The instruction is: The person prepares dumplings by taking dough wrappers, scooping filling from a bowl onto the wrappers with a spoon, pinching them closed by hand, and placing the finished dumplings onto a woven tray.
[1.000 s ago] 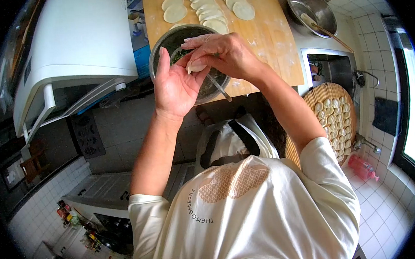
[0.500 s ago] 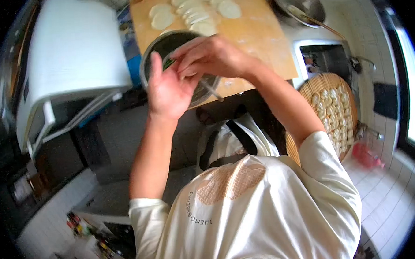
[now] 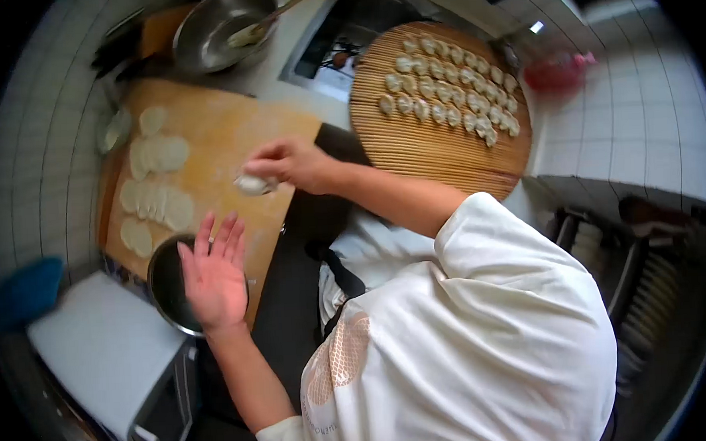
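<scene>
My right hand (image 3: 290,165) pinches a pale folded dumpling (image 3: 255,184) above the wooden board (image 3: 236,123). Palm up and fingers spread, my left hand (image 3: 216,279) holds nothing and is beside and partly over the metal bowl (image 3: 165,290). Round dough wrappers (image 3: 162,154) lie in overlapping groups on the board's left part. Several rows of dumplings (image 3: 442,92) rest on the round slatted tray (image 3: 413,149) at the upper right.
A large steel bowl (image 3: 208,44) with a long-handled tool stands beyond the board. The sink (image 3: 332,58) is left of the tray, and a pink container (image 3: 557,72) is right of it. A white appliance (image 3: 108,345) occupies the lower left.
The view has swung toward the round tray. My hands have come apart: the right has moved away with the dumpling, while the left has opened flat near the bowl.
</scene>
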The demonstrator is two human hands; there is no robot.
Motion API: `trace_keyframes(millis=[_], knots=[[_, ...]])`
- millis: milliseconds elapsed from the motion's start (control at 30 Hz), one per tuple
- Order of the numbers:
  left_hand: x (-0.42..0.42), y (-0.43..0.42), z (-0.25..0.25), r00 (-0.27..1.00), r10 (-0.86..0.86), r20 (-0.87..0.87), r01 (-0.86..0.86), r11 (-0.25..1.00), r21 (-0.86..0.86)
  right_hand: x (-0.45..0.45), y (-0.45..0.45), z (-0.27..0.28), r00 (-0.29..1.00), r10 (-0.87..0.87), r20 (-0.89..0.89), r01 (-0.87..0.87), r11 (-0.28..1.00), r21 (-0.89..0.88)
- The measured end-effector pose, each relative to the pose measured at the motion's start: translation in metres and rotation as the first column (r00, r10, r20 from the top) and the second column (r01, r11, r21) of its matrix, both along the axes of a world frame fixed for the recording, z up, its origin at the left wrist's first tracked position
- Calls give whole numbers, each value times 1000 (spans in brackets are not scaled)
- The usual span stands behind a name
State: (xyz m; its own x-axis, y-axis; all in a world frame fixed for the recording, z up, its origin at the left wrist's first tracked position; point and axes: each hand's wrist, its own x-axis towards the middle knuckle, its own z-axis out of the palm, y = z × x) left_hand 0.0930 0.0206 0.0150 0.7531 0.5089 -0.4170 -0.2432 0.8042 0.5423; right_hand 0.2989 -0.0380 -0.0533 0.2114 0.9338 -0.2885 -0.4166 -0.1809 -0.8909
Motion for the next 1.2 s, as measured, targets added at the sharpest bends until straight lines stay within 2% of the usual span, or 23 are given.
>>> trace_keyframes(millis=[67,133,167,233,267,333,400,433,467,500,533,600,633,700,800,900,1067,1133,1200], knots=[[2,-3,3,998,1,-56,4,996,92,42,-43,-22,957,-156,-245,143,987,-68],[3,-3,4,999,-33,-34,35,997,64,85,-97,-50,897,-284,-339,273,959,-81],[3,-2,5,998,-48,-39,51,995,91,104,-127,-63,945,-326,-28,325,945,-42],[7,-1,9,997,-78,-16,79,991,112,134,-188,-62,857,-516,-22,514,856,-59],[11,-1,11,995,-97,-18,98,989,106,145,-217,-55,701,-642,-312,623,763,-172],[18,-4,15,993,-93,-65,103,982,161,166,-276,-63,647,-716,-263,698,695,-173],[26,-4,15,991,-118,-61,126,980,153,178,-323,-67,523,-848,-83,826,529,-196],[30,-4,14,991,-126,-55,133,980,150,186,-346,-81,512,-855,-83,833,518,-195],[34,-4,13,989,-139,-54,145,978,148,193,-371,-101,421,-896,144,891,378,-252],[37,-4,10,987,-154,-49,160,977,141,195,-379,-105,316,-874,368,936,223,-273],[41,-5,9,985,-168,-45,173,976,132,197,-386,-109,307,-877,370,938,213,-272],[46,-6,8,981,-186,-60,193,973,130,198,-397,-117,212,-695,686,971,71,-229],[49,-7,8,978,-192,-76,201,970,137,201,-398,-126,209,-700,683,971,66,-229],[53,-8,9,977,-195,-85,205,971,127,209,-398,-142,149,-572,806,988,59,-141],[56,-8,8,974,-203,-100,215,969,120,217,-394,-151,87,-477,875,996,35,-80],[56,-10,6,969,-205,-136,222,967,127,212,-384,-138,140,-384,913,990,86,-116],[51,-9,2,962,-210,-172,235,962,140,215,-385,-144,184,-402,897,983,86,-163],[47,-6,-3,964,-241,-114,254,960,119,215,-385,-146,181,-389,903,983,94,-156],[45,-7,-3,965,-236,-114,249,962,116,215,-386,-150,93,-379,921,993,105,-57]])
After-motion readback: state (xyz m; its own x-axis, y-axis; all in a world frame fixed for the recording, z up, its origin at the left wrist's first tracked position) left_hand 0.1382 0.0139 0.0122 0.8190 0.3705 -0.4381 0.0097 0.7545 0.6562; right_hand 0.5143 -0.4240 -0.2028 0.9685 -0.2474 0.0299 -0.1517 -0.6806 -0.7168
